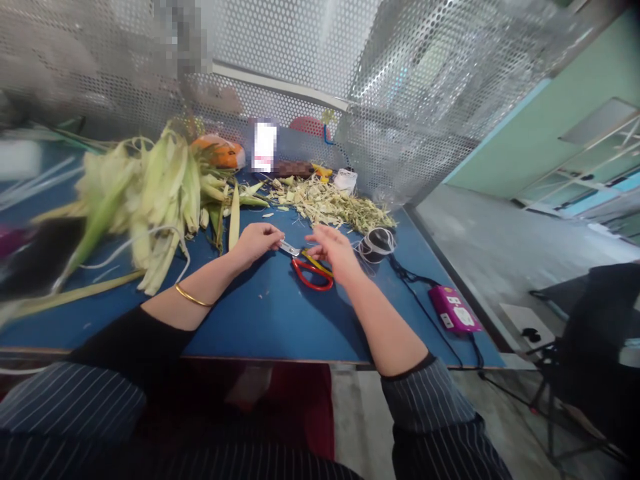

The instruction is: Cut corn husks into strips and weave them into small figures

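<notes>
My left hand (260, 241) is closed in a pinch beside the blade tips of the scissors; what its fingertips hold, if anything, is too small to make out. The scissors (313, 275), with red handles, lie on the blue table (250, 320) between my hands. A yellow strip (320, 264) crosses near their handles. Over the right side of the scissors, my right hand (333, 248) has its fingers apart, and nothing shows in them. Pale green corn husks (165, 193) are bunched to the left of my hands. Shredded husk pieces (325, 203) form a pile behind them.
Right of my right hand sits a dark spool (377, 244) wound with white cord. A purple box (454, 309) lies by black cables near the right edge. A phone (265, 147) stands at the back, near an orange packet (220, 152) and a perforated metal screen (290, 47).
</notes>
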`<move>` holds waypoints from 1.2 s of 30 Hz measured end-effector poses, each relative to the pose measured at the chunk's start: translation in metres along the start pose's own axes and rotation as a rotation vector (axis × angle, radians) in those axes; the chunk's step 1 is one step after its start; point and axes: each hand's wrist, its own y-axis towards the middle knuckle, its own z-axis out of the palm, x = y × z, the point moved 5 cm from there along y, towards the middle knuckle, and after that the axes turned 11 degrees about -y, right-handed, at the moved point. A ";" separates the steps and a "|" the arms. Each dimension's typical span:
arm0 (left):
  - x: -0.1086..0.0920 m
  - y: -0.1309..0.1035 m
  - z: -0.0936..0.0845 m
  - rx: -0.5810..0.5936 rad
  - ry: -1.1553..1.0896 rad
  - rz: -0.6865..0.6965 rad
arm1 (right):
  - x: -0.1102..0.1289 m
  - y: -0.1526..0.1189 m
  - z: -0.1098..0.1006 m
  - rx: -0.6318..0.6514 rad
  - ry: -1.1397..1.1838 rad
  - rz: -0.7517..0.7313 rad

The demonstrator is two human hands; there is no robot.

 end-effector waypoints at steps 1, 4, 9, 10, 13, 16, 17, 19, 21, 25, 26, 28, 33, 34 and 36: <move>-0.001 -0.001 0.002 0.031 0.072 0.046 | 0.005 -0.005 0.006 0.011 -0.248 -0.116; -0.007 -0.004 0.003 0.034 0.198 0.158 | 0.020 -0.021 0.019 -0.043 -0.936 -0.424; -0.013 -0.002 -0.008 -0.135 0.077 0.169 | 0.018 -0.026 0.009 0.062 -1.395 -0.323; -0.014 -0.001 -0.011 -0.171 0.029 0.163 | 0.018 -0.027 0.009 0.113 -1.422 -0.333; -0.022 0.001 -0.020 -0.260 -0.087 0.167 | 0.019 -0.029 0.011 0.188 -1.470 -0.374; -0.033 0.003 -0.032 -0.350 -0.172 0.205 | 0.018 -0.028 0.012 0.155 -1.482 -0.345; -0.036 0.003 -0.037 -0.376 -0.197 0.214 | 0.018 -0.026 0.012 0.143 -1.466 -0.334; -0.039 0.005 -0.046 -0.421 -0.239 0.219 | 0.017 -0.021 0.009 0.099 -1.393 -0.311; -0.041 0.007 -0.053 -0.455 -0.270 0.233 | 0.019 -0.017 0.003 0.042 -1.235 -0.295; -0.041 0.009 -0.062 -0.505 -0.367 0.234 | 0.021 -0.021 -0.003 0.267 -0.708 -0.190; -0.040 0.010 -0.063 -0.510 -0.391 0.218 | 0.019 -0.024 -0.001 0.417 -0.589 -0.133; -0.038 0.010 -0.063 -0.512 -0.412 0.183 | 0.013 -0.031 -0.001 0.684 -0.430 -0.008; -0.034 0.011 -0.061 -0.509 -0.436 0.135 | -0.009 -0.004 -0.031 0.392 -0.202 0.198; -0.033 0.011 -0.061 -0.508 -0.446 0.129 | -0.013 0.003 -0.040 0.206 -0.181 0.208; -0.032 0.013 -0.061 -0.501 -0.469 0.115 | -0.013 0.009 -0.047 0.047 -0.087 0.167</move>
